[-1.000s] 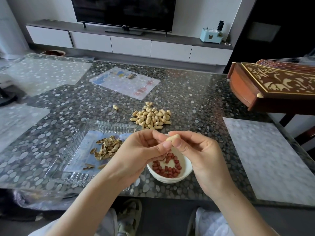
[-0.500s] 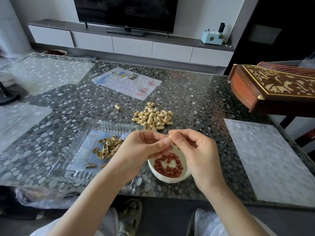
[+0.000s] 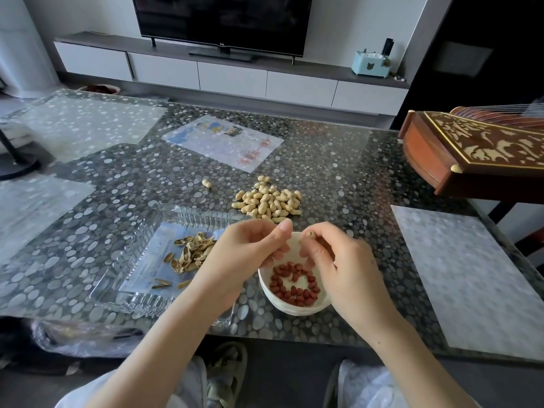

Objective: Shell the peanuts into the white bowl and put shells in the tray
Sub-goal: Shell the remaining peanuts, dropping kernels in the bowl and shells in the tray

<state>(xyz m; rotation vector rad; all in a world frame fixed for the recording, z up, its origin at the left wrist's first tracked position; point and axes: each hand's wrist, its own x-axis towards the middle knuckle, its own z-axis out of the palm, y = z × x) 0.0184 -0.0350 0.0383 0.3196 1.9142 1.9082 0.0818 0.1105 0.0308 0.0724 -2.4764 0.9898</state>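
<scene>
The white bowl (image 3: 295,310) holds several red peanut kernels (image 3: 294,287) near the table's front edge. Both hands hover over its far rim, a small gap between them. My right hand (image 3: 341,263) pinches a tan peanut shell piece (image 3: 310,234) at its fingertips. My left hand (image 3: 247,251) has its thumb pressed on curled fingers, which hide the shell piece it pinches. To the left, a clear glass tray (image 3: 132,248) contains empty shells (image 3: 191,251). A pile of unshelled peanuts (image 3: 269,200) lies just behind the hands.
One stray peanut (image 3: 207,183) lies left of the pile. A printed sheet (image 3: 223,141) lies farther back. A carved wooden zither (image 3: 471,151) overhangs the table's right side above a pale mat (image 3: 471,275). A plastic bag (image 3: 88,334) hangs below the front edge.
The hands, joined on one peanut before, have pulled slightly apart over the bowl. The right now shows a shell piece at its fingertips.
</scene>
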